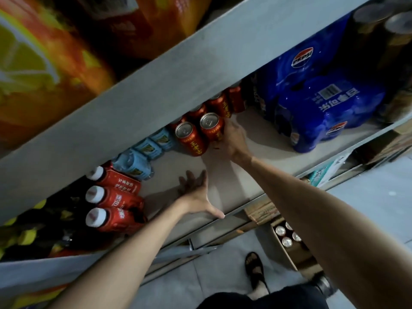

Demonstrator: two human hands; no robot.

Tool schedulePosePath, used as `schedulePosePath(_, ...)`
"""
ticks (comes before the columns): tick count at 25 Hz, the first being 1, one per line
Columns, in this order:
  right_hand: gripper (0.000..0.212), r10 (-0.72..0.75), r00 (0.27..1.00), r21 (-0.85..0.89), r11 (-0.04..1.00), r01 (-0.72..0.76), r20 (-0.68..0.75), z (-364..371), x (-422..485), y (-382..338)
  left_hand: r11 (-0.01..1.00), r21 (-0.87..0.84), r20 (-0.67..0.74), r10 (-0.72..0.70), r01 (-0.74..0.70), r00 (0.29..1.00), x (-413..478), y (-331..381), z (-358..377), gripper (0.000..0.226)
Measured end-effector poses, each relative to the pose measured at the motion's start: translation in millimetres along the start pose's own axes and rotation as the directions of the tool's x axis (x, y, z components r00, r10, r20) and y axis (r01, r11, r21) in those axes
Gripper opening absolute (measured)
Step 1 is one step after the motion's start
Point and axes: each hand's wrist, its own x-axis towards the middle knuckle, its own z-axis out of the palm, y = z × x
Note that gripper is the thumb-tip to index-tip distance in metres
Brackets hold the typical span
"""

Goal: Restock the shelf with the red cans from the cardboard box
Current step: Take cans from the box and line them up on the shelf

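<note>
Several red cans stand in a row on the pale shelf (256, 143), running back under the shelf above. My right hand (231, 139) grips the front right red can (211, 127), its fingers wrapped round the can's side. Another red can (189, 139) stands just left of it, touching. My left hand (196, 192) rests flat on the bare shelf near its front edge, fingers spread, holding nothing. The cardboard box (289, 248) sits on the floor at lower right, with silver can tops showing inside.
Blue cans (147, 150) and red bottles with white caps (111, 199) line the shelf to the left. Blue Pepsi packs (323, 108) fill the shelf's right side. A grey shelf board (178, 70) hangs overhead. My sandalled foot (255, 270) stands on the tiled floor.
</note>
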Motion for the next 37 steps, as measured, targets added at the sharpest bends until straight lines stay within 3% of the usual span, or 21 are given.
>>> schedulePosePath(4,0.069,0.045,0.999,0.038,0.998,-0.045,-0.008,6.7,1.1,-1.8,0.998,0.058,0.026,-0.015,0.014,1.0,-1.4,4.1,-2.6,0.149)
schedulePosePath(8,0.075,0.06,0.998,-0.048,0.997,-0.059,0.014,10.0,8.4,-2.7,0.998,0.062,0.041,-0.006,0.003,0.999,-1.8,2.7,-4.6,0.148)
schedulePosePath(22,0.072,0.005,0.998,0.005,1.0,-0.006,0.06,14.7,14.9,2.2,0.997,0.079,0.059,0.003,-0.008,0.998,2.8,0.1,-3.5,0.147)
schedulePosePath(29,0.067,0.003,1.0,0.016,1.0,-0.003,0.015,18.5,10.2,-2.8,0.998,0.052,0.042,0.02,-0.023,0.999,-2.0,2.1,-5.2,0.148)
schedulePosePath(37,0.082,0.117,0.993,0.024,0.993,-0.117,0.017,-3.6,-21.1,-5.0,0.999,0.052,0.053,-0.016,0.013,0.998,-9.8,9.5,-9.3,0.145)
